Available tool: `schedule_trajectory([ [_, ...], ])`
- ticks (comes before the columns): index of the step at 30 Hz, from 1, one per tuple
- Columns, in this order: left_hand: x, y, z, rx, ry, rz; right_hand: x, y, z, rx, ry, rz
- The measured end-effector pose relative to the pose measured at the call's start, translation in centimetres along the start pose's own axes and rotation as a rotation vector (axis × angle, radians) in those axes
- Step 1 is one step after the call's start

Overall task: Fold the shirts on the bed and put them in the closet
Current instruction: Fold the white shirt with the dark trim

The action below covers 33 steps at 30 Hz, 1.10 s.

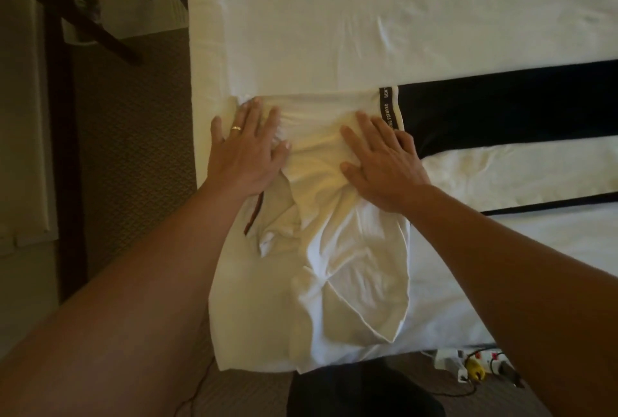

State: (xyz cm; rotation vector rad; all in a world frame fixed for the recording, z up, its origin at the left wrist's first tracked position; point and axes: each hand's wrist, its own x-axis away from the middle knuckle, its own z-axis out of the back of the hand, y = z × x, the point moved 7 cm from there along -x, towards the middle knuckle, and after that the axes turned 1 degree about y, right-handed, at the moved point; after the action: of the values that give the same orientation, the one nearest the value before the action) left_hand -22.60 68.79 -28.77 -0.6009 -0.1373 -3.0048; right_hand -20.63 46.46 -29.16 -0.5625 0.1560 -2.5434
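Bed (334, 15): white sheet, dark band (518, 109) across the right.
Shirt (334, 216): white, near left corner, long axis running near to far.
Left hand (244, 149): flat, fingers spread, pressing the shirt's far left.
Right hand (381, 162): flat, pressing its far right.
Next, likely: loose near half lies toward the person, ready to fold up to the hands.

A dark wooden chair (83, 5) stands at the upper left on brown patterned carpet (133, 135), beside the mattress edge. At the bottom right, on the floor, a white power strip (468, 365) lies with a yellow plug (475, 372) in it and thin cables trailing off. A dark cloth (361, 393) sits at the bottom edge.
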Motion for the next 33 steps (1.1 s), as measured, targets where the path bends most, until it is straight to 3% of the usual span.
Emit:
schedule_trajectory([
  [3, 2.3, 0.5, 1.3, -0.006, 0.135, 0.009, 2.0, -1.5, 1.9, -0.101, 0.198, -0.028],
  [5, 4.8, 1.1, 1.7, 0.022, 0.223, 0.029, 4.5, -3.5, 2.4, -0.218, 0.328, 0.053],
  [8, 8.4, 1.8, 1.2, 0.176, 0.285, 0.120, 7.8, -6.3, 0.7, -0.464, 0.131, 0.087],
  [10, 10.9, 2.2, 0.4, 0.220, 0.294, 0.169, 9.9, -7.7, -1.5, -0.463, -0.105, 0.021],
  [13, 13.4, 2.9, -0.9, 0.249, 0.252, 0.192, 12.9, -8.7, -4.1, -0.430, -0.301, -0.061],
  [20, 16.1, 4.2, -1.2, 0.522, 0.243, 0.303, 15.1, -7.5, -2.7, -0.809, -0.416, -0.193],
  [24, 14.9, 5.2, 1.0, 0.688, 0.250, 0.330, 13.8, -4.4, 2.3, -1.143, -0.310, -0.334],
  [29, 10.8, 9.1, 2.9, 1.336, -0.040, 0.469, 11.1, 0.7, 7.6, -1.396, -0.036, -0.437],
  [33, 7.7, 13.0, 4.2, 1.381, -0.318, 0.414, 10.6, 5.8, 10.6, -1.556, 0.135, -0.554],
])
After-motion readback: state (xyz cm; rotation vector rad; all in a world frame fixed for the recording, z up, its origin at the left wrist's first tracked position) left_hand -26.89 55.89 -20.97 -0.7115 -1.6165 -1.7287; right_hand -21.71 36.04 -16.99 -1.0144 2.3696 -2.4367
